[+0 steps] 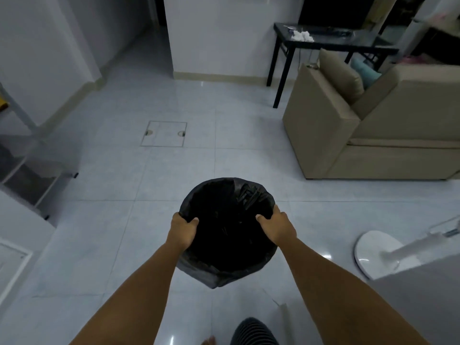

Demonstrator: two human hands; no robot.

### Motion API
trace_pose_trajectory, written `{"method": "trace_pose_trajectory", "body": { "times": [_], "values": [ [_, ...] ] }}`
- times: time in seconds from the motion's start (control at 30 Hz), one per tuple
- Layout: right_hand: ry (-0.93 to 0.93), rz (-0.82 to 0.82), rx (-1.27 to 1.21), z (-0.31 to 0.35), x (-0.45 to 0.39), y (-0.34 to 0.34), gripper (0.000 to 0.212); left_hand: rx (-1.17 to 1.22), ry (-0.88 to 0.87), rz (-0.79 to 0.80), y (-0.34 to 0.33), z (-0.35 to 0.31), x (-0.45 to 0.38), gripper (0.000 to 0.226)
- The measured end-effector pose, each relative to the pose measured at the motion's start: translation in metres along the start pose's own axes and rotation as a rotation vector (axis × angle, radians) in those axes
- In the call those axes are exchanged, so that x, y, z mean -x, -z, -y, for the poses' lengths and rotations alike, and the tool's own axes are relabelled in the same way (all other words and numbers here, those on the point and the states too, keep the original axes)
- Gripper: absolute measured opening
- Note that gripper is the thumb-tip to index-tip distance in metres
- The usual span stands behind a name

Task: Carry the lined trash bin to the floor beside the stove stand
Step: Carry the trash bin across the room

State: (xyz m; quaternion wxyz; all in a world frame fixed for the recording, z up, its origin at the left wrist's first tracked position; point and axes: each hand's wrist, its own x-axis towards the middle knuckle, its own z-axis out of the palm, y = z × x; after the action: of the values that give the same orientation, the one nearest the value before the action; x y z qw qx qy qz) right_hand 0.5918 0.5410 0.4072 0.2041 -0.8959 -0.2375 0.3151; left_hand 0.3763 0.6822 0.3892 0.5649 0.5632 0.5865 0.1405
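Both hands, left hand [182, 231] and right hand [278, 227], grip opposite rim sides of the black-lined trash bin [227, 247], held above the tiled floor [124, 220], sofa [373, 125] far right.

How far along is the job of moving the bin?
Done: the black liner is already fitted. In hand: the left hand and right hand grip the trash bin rim, holding it above the tiled floor. Left: setting it down; no stove is clearly visible.

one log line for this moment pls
phase: carrying | left hand: gripping bin rim | right hand: gripping rim | bin: black liner, above floor
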Motion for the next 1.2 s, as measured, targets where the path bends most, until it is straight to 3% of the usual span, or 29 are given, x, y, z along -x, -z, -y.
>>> {"method": "trace_pose_trajectory", "body": {
  "times": [0.3, 0.63, 1.2],
  "values": [
    [-0.017, -0.033, -0.007, 0.071, -0.176, 0.062, 0.080, -0.029, -0.058, 0.033, -0.051, -0.122, -0.166, 0.050],
    [-0.007, -0.008, 0.030, 0.150, -0.386, 0.150, 0.078, 0.006, -0.018, 0.005, -0.123, -0.255, -0.332, 0.059],
    [0.073, 0.063, 0.117, 0.320, -0.699, 0.216, 0.082, 0.089, 0.028, -0.093, -0.161, -0.424, -0.622, 0.060]
  ]
}}
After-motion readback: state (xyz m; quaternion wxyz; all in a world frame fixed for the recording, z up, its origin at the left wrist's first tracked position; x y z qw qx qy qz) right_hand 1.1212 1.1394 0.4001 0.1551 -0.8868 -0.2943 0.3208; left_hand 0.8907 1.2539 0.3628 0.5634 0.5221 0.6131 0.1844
